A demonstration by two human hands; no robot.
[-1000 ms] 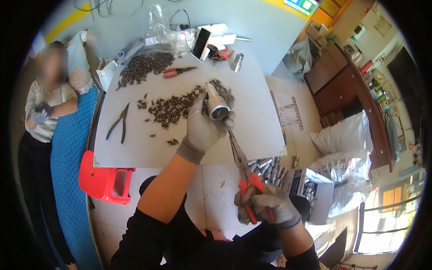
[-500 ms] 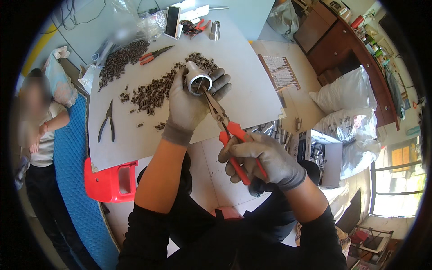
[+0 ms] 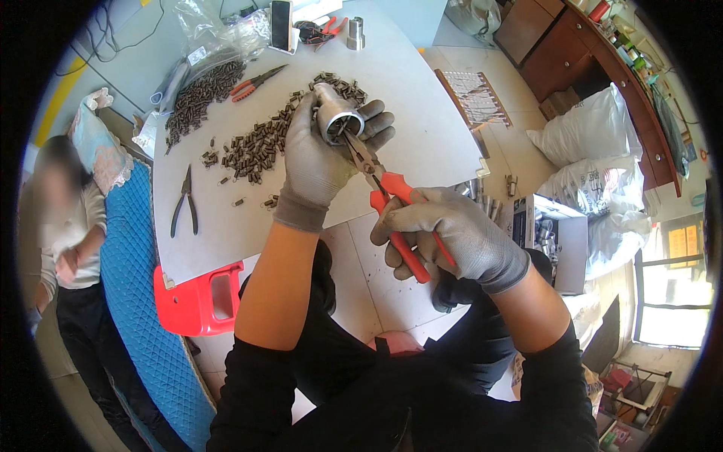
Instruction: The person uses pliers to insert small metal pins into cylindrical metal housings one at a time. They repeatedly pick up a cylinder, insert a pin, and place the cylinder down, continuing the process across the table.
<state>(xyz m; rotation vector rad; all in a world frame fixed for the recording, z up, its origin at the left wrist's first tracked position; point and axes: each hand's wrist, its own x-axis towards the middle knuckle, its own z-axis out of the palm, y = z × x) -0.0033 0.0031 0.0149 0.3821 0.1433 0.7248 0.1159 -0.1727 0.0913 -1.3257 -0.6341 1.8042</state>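
Head view: your left hand (image 3: 320, 162) has swung the metal cylinder (image 3: 337, 120) toward twelve o'clock; your right hand (image 3: 444, 233), fisted on red-handled pliers (image 3: 392, 207), has brought their tips into its mouth, so work inside begins.

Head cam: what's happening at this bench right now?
A person in grey gloves holds a metal cylinder in the left hand above a white board. The right hand grips red-handled needle-nose pliers, their tips poked into the cylinder's open end. Small dark springs lie heaped on the board, with black pliers to the left. Another person sits at the far left.
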